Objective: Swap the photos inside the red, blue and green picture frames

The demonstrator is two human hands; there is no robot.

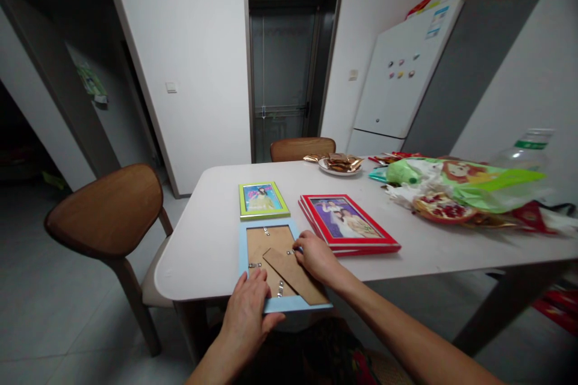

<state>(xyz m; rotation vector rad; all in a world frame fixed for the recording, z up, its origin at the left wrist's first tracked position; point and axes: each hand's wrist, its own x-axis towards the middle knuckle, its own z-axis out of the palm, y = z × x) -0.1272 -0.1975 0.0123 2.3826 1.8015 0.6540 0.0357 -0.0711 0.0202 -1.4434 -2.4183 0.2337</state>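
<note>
A light blue picture frame (pixel 242 243) lies face down at the table's near edge, its brown backing board (pixel 276 245) showing. Small metal clips (pixel 280 289) sit around the board, and a brown stand leg (pixel 295 280) slants across it. My left hand (pixel 247 307) grips the frame's near left corner, fingers over the board and thumb along the front edge. Curled at the frame's right side, my right hand (pixel 316 257) has its fingertips by the right clip; what they press exactly is partly hidden. Beyond lies a green picture frame (pixel 264 200), face up. To the right is a stack of red picture frames (pixel 350 222).
A plate (pixel 341 167) of wrapped snacks stands at the table's far side. Green packaging (pixel 469 180), a cut pomegranate (pixel 445 207) and a clear bottle (pixel 524 153) crowd the right. Wooden chairs stand at the left (pixel 108 210) and far side (pixel 302 148).
</note>
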